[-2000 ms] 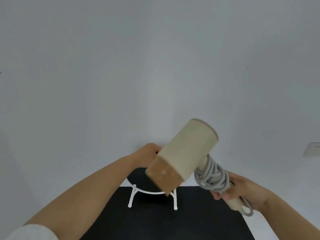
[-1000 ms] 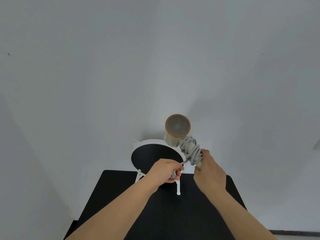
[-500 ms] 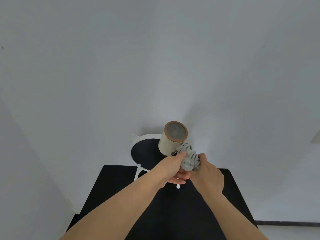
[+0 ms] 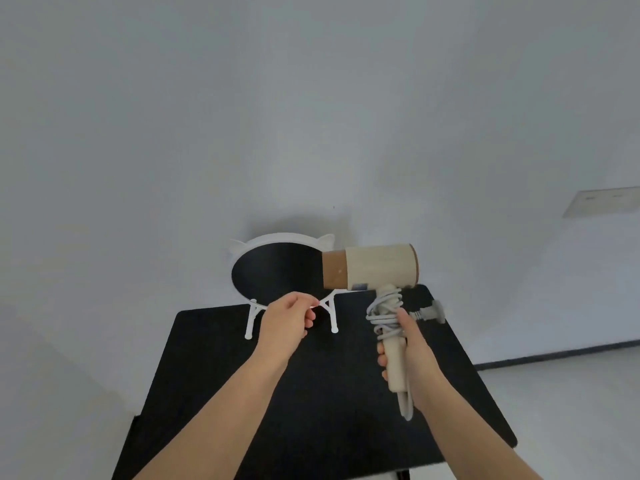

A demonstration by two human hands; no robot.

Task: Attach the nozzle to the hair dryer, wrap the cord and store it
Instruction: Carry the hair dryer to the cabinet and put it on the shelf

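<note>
1. Clearly, the right hand (image 4: 412, 348) was wrapped around the dryer's (image 4: 381, 268) handle, fingers curled shut on it, holding the dryer in the air above the right part of the black table (image 4: 214, 393).
2. The dryer's barrel lay level, with the brown nozzle (image 4: 334, 271) fitted on its left end and pointing left, its tip in front of the mirror (image 4: 277, 271).
3. The grey cord (image 4: 384, 313) was wound in loose coils around the upper handle, just above the right hand, and one loop hung out below the handle's bottom end.
4. The plug (image 4: 429, 312) stuck out to the right of the coils, beside the right thumb.
5. The left hand (image 4: 287, 323) hovered over the table, apart from the dryer, with thumb and forefinger pressed together at the tips and the other fingers curled in; whether it pinched anything could not be told.
6. The round mirror stood at the table's far edge on white legs, with two small ear shapes on its white rim, against a plain wall.
7. Both forearms were bare.
</note>
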